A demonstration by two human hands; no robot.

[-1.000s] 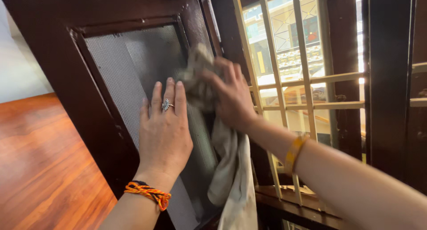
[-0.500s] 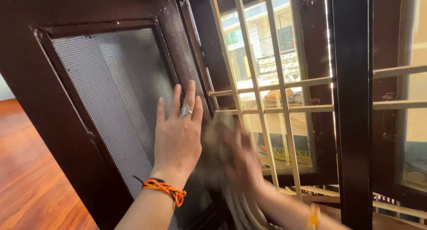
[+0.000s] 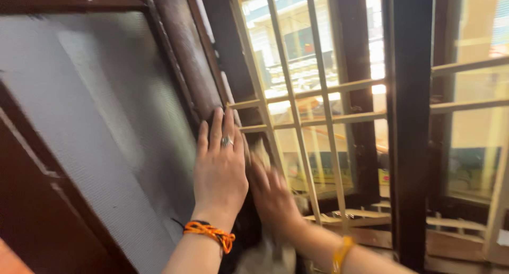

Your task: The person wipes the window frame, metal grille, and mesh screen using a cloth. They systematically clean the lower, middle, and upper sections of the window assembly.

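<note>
A: Left hand?
B: Flat, fingers spread, holding nothing, pressed on mesh panel by its right frame.
A: Right hand?
B: Blurred, just right of frame, grip unclear. Cloth hangs below it.

Dark brown shutter frame; grey fine-mesh screen; cream window bars; orange wristband

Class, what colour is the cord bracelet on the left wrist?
Orange, with dark strands, on the cord bracelet; head view.
</note>
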